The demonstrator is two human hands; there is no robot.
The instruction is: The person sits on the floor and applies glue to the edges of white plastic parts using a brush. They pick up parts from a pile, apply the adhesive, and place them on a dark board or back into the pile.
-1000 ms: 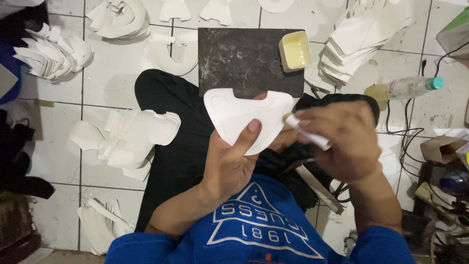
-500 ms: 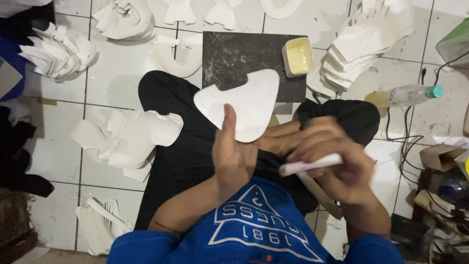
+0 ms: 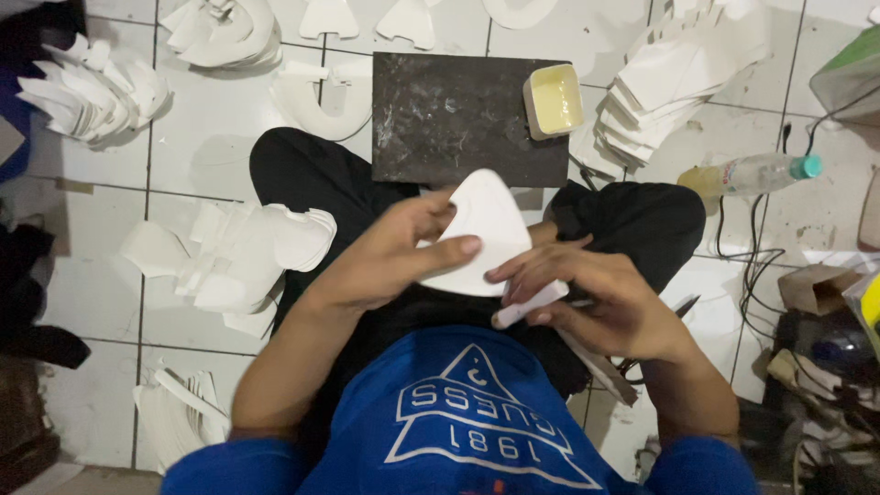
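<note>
Pinched between thumb and fingers, the white piece sits in the left hand, held above the lap, just near of the dark slab. That grip looks light: the thumb lies across the face and the fingers sit behind, so only one edge is caught. The right hand is clenched around a white stick, and its fingertips touch the piece's right edge.

Several things could go wrong from here. With so small a hold, the piece could swing or slip out if the right hand pushes hard against it; it would drop onto the black trousers or the tile floor. The piece looks thin and flexible, so a push at the free edge could bend or crease it rather than move it. The stick's tip lies close to the piece; I cannot tell whether it carries paste or ink, but if it does, a careless brush would smear the face.

Farther off, the small yellowish tray rests at the slab's far right corner, close to the edge; a reach over it with the sleeve or the piece could tip it. White cut pieces lie stacked to the left and far right, so a dropped one could get lost among them. The bottle lies on its side at right, well apart from both hands.
</note>
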